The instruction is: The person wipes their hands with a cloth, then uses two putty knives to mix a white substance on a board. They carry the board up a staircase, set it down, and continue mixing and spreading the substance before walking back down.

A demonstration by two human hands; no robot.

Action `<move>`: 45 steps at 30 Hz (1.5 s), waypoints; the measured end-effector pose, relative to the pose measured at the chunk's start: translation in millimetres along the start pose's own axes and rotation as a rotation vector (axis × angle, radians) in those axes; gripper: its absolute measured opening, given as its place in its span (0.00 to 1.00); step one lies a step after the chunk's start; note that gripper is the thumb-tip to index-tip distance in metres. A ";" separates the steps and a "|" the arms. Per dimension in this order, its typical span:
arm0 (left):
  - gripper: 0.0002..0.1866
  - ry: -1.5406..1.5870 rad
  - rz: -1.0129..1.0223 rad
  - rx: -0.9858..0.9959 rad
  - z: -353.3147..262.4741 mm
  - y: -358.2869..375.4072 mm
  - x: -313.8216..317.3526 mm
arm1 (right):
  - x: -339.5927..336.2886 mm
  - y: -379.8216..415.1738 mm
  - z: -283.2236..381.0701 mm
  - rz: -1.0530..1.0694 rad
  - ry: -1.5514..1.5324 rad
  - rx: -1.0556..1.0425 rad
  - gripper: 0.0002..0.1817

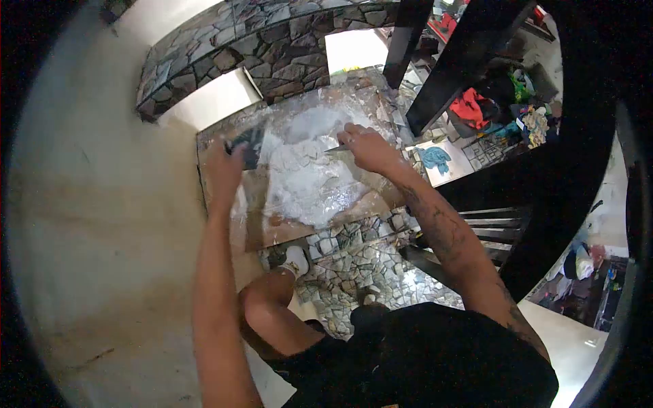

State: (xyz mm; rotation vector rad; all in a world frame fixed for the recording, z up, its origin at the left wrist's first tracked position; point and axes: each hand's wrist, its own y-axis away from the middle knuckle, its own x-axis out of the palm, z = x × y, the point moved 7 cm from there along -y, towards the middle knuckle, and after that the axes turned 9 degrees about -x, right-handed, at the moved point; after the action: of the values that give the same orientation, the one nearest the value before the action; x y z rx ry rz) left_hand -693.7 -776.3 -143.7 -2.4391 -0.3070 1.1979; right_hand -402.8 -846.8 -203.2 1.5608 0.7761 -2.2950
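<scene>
My right hand (367,148) is closed around a putty knife (335,148), its thin blade pointing left over a spread of white plaster-like paste (299,177). The paste lies across a worn brown board (255,228), thick and wet in places. At the board's left side, my left hand (226,166) is closed on a dark flat tool (252,147) that looks like a trowel. Motion blurs its fingers, and the tool's handle is mostly hidden. The dark tool's right edge is beside the paste.
The board rests on stone-patterned steps (272,64). A plain wall (102,224) runs along the left. Black railing posts (462,61) stand at the right, with red clothing (471,109) and a blue cloth (435,160) beyond. My shoe (296,260) is below the board.
</scene>
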 end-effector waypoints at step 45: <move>0.14 0.929 0.223 -0.691 -61.2 102.3 76.2 | 11.7 6.4 29.6 -0.292 -0.112 0.279 0.24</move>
State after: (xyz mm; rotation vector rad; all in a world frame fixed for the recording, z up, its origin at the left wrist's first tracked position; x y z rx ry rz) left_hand -596.9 -855.7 -209.4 -3.3624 -0.1720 -0.1386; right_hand -427.3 -867.7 -207.4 1.4919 0.7207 -2.7799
